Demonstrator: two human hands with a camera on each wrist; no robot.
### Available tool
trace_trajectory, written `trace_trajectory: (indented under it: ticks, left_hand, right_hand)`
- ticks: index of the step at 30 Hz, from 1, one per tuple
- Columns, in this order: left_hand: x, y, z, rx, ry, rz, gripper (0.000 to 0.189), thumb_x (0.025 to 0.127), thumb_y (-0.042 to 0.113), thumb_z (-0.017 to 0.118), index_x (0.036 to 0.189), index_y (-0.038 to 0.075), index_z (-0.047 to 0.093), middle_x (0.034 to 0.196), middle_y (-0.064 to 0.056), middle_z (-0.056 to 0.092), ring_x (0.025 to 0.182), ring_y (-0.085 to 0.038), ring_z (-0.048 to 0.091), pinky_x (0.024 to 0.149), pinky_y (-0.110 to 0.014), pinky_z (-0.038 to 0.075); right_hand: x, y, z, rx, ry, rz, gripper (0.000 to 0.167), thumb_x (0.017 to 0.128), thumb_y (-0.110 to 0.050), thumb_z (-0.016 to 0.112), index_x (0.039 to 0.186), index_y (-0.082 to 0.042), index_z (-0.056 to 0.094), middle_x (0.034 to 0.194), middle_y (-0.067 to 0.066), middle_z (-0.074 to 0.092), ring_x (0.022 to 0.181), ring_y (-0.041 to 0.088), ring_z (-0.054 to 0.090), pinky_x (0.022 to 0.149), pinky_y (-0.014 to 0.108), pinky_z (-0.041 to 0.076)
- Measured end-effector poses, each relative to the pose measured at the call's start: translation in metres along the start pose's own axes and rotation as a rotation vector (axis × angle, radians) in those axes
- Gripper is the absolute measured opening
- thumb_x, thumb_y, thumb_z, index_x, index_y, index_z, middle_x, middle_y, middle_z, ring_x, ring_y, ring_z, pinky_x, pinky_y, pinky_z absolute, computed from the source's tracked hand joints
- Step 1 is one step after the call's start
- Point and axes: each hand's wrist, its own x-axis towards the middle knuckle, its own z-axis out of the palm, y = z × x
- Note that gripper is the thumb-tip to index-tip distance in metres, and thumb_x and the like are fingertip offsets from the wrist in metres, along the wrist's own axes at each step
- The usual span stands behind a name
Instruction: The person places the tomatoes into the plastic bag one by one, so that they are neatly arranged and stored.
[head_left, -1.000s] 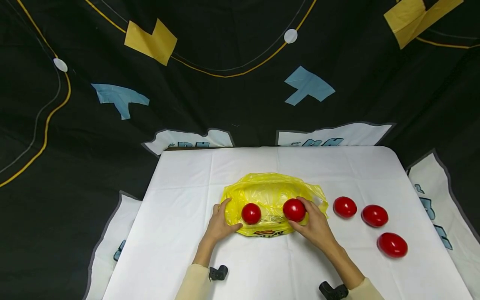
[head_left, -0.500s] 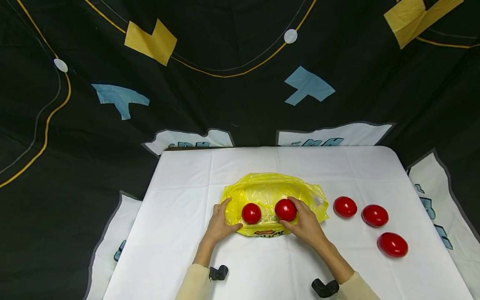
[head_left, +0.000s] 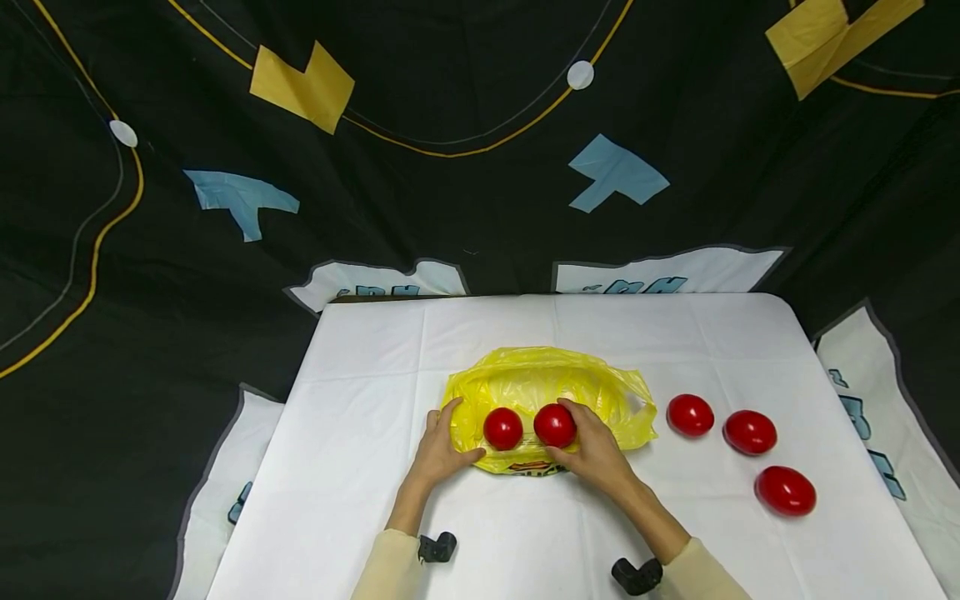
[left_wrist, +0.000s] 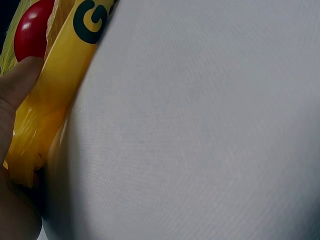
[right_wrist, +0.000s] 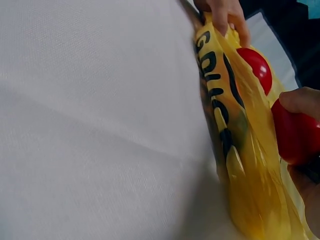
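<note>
A yellow plastic bag (head_left: 600, 383) lies with its mouth spread on the white table, dark lettering along its near side. At its left end my left hand (head_left: 438, 450) grips the rim, the thumb over the near edge in the left wrist view. One glossy red ball (head_left: 502, 428) sits in the bag close to that thumb. My right hand (head_left: 597, 454) holds a second red ball (head_left: 555, 426) between thumb and fingers, over the bag's opening and just right of the first. In the right wrist view the held red ball (right_wrist: 295, 132) is partly hidden by the fingers.
Right of the bag lie three more glossy red balls, a left one (head_left: 690, 415), a middle one (head_left: 750, 432) and a nearer one (head_left: 785, 491). The white-covered table (head_left: 360, 358) ends at a dark patterned cloth (head_left: 465, 217) behind.
My right hand has carried its red ball leftward across the bag, closer to the ball inside. My left hand and the other balls have stayed in place.
</note>
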Motion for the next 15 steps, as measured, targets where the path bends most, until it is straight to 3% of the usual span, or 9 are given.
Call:
trace_trajectory:
  ticks: [15]
  left_hand:
    - [0.0, 0.0, 0.0, 0.002, -0.009, -0.004, 0.098, 0.065, 0.039, 0.084, 0.145, 0.02, 0.03, 0.111, -0.01, 0.038, 0.088, -0.024, 0.05, 0.08, -0.04, 0.044]
  right_hand:
    - [0.006, 0.0, 0.015, 0.01, -0.052, -0.004, 0.073, 0.072, -0.021, 0.083, 0.133, -0.002, 0.047, 0.124, 0.014, 0.055, 0.109, 0.031, 0.056, 0.091, 0.046, 0.045]
